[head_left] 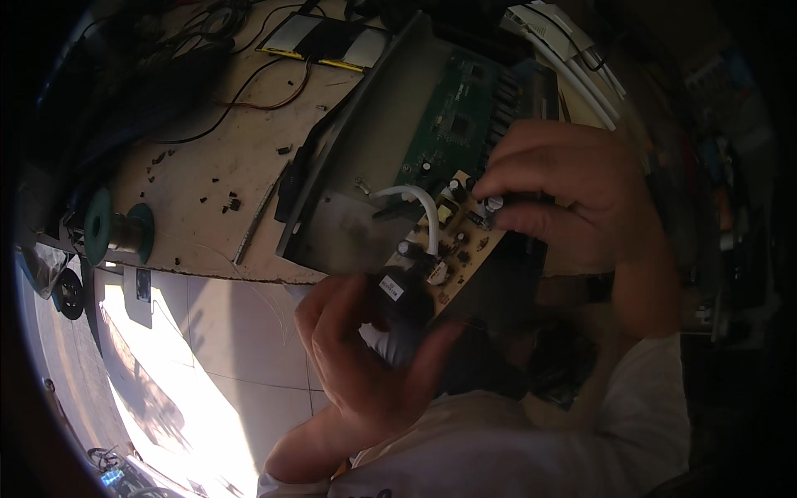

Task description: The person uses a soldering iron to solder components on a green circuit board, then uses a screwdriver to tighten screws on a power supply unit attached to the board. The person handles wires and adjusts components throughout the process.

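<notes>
A small tan circuit board (476, 259) is held tilted over the table's front edge, its components facing up. My left hand (357, 349) curls round its lower end, beside a black part (393, 288) with a white label. At the upper right, the thumb and fingers of my right hand (564, 187) pinch a round silver-topped capacitor (494, 203) at the board's edge. A thick white cable (432, 214) arches from the board toward the open metal case (332, 220) behind it. Inside that case lies a larger green circuit board (448, 124), partly covered by my right hand.
On the left of the worktable (187, 241) stands a green spool of wire (124, 232). Dark crumbs (232, 202) and a thin metal strip (257, 220) lie near the case. Black cables (216, 124) run across the back left. Sunlit floor (183, 390) shows below the table.
</notes>
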{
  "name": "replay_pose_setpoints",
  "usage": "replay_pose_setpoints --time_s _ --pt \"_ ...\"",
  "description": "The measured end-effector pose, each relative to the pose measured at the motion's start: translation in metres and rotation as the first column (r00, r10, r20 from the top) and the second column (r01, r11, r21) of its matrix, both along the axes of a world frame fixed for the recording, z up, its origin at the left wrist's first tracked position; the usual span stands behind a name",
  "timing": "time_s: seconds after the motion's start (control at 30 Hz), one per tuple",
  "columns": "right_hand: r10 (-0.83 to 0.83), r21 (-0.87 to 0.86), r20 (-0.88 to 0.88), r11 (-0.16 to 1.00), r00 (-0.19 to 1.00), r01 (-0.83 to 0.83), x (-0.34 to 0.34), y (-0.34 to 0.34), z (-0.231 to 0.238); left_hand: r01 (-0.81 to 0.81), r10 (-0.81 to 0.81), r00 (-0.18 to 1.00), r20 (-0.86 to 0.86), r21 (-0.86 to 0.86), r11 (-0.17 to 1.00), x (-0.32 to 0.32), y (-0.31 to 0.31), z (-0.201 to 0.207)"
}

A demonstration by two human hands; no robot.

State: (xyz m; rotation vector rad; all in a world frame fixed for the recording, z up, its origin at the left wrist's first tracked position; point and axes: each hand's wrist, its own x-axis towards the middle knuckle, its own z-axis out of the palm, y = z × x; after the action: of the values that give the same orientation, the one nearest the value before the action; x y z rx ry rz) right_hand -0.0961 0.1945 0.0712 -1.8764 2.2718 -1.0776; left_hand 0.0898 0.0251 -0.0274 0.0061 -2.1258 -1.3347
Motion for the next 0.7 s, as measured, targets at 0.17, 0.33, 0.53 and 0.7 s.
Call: replay_pose_setpoints --time_s 0.17,0.33,0.53,0.7 --pt "0.066 -0.087 -0.021 0.994 0.998 -0.068 -0.010 0.002 -0.015 0.046 -0.044 0.997 -0.055 0.031 0.998 -0.006 -0.001 -0.009" --pt "0.041 -0.160 0.059 0.987 0.997 -0.032 -0.015 0.000 -0.028 0.072 -0.072 0.997 0.006 -0.021 0.997 -0.002 -0.003 -0.001" --pt "-0.003 -0.131 0.087 0.991 0.996 0.015 -0.012 0.003 -0.029 -0.066 0.067 0.985 -0.159 0.013 0.998 -0.007 0.017 -0.022" --pt "-0.039 -0.112 0.088 0.992 0.995 0.049 -0.009 0.004 -0.028 -0.037 0.016 0.983 -0.181 -0.112 0.993 -0.005 0.015 -0.022"
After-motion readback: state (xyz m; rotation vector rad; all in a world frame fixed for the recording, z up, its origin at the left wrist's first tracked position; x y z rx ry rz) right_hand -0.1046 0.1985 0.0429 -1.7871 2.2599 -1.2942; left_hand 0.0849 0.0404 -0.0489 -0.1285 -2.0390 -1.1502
